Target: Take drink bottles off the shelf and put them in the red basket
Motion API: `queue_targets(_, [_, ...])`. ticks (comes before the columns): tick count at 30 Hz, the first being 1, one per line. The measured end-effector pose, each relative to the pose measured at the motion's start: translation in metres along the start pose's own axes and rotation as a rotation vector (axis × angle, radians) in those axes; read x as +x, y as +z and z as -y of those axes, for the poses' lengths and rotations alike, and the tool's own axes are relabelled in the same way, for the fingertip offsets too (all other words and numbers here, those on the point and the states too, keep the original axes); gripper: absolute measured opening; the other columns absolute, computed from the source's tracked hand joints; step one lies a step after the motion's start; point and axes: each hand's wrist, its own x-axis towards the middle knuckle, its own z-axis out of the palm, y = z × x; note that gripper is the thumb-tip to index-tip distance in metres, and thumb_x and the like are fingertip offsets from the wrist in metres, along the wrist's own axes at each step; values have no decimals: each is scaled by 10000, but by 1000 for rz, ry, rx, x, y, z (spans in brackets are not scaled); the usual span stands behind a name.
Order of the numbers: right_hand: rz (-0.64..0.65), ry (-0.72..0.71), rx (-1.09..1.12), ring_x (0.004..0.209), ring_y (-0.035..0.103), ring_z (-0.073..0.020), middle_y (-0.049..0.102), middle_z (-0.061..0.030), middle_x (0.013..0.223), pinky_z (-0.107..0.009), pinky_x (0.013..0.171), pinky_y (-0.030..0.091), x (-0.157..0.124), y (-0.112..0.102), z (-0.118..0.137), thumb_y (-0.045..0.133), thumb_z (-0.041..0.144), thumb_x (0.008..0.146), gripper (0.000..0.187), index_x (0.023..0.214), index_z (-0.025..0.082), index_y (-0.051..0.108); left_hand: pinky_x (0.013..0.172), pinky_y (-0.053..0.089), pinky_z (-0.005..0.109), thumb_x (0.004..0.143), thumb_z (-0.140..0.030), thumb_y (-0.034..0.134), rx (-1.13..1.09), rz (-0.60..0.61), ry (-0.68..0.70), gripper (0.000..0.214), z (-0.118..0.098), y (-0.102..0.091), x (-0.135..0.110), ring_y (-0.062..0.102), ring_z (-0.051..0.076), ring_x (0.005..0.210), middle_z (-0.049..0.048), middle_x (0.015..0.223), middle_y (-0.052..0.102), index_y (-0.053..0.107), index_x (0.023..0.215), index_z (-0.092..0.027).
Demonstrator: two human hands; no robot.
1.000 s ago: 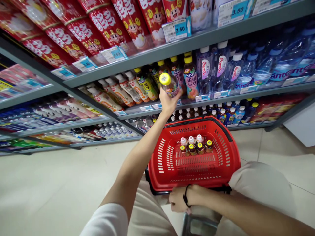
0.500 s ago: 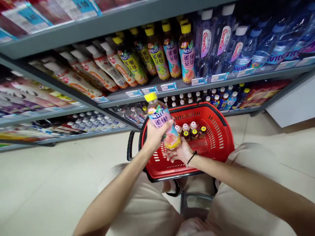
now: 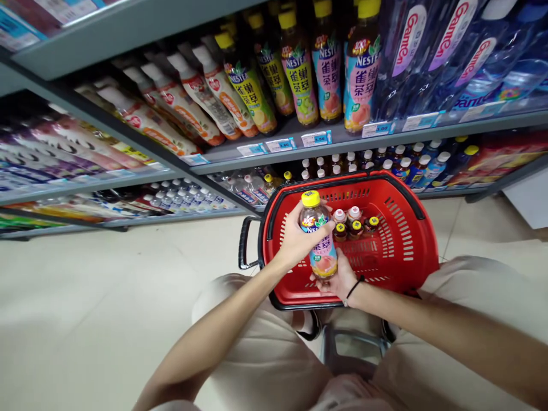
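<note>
My left hand [image 3: 297, 242] is wrapped around the upper half of a peach tea bottle [image 3: 324, 261] with a yellow cap and a pink and blue label. The bottle leans slightly, cap away from me, over the red shopping basket [image 3: 422, 245]. At its base, my right hand [image 3: 346, 278] cups the bottom, with a black band round the wrist; some of those fingers are hidden beneath. Inside the basket stand several small bottles [image 3: 356, 229] with white or yellow caps, just right of the held bottle.
Beyond the basket runs a shelf [image 3: 291, 134] with price tags and rows of tea bottles [image 3: 299, 85]. Orange-labelled bottles [image 3: 184, 114] stand left, water bottles [image 3: 449, 51] right. A lower shelf holds more drinks. A black basket handle [image 3: 245, 242] sticks out left above pale floor tiles.
The tea bottle has come down and turned more upright in my left hand. My right hand now closes round its base. The view has shifted, so the basket sits further right.
</note>
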Motion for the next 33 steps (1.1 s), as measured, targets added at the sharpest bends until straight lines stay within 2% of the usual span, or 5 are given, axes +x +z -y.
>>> queue_targets(7, [-84, 11, 164, 485, 560, -168, 737, -157, 833, -234, 445, 380, -14, 3, 9, -93, 705, 1035, 974, 1143, 109, 670, 858, 607, 352, 671, -358, 912, -171, 99, -9, 530, 11, 14, 17, 745, 235, 936, 70, 1050, 773, 676, 1119, -200])
queue_targets(15, [174, 35, 148, 441, 590, -200, 711, -125, 728, -254, 386, 362, -43, 9, 12, -59, 739, 1021, 966, 1165, 105, 656, 752, 648, 456, 802, -635, 488, -337, 98, -229, 526, 6, 16, 23, 763, 322, 940, 126, 957, 754, 671, 1021, -193])
queue_targets(23, [206, -81, 200, 503, 662, -206, 705, -104, 743, -229, 354, 381, -38, 13, 12, 215, 820, 1022, 830, 1042, 121, 663, 787, 654, 461, 784, -625, 539, -319, 135, -236, 457, 1, 9, 28, 760, 325, 981, 122, 958, 748, 627, 944, -205])
queue_targets(28, [129, -50, 195, 532, 682, -186, 689, -73, 730, -195, 340, 362, -33, 11, 15, 261, 740, 1077, 725, 1043, 131, 653, 800, 652, 449, 773, -585, 620, -247, 99, -174, 411, 5, -1, 32, 766, 317, 949, 120, 956, 752, 638, 881, -189])
queue_targets(33, [179, -64, 220, 564, 709, -198, 699, -64, 746, -191, 338, 372, -30, 10, 13, 273, 739, 1083, 702, 1082, 146, 649, 756, 643, 398, 797, -518, 640, -312, 101, -157, 358, 9, -7, 30, 765, 275, 850, 99, 897, 753, 667, 898, -176])
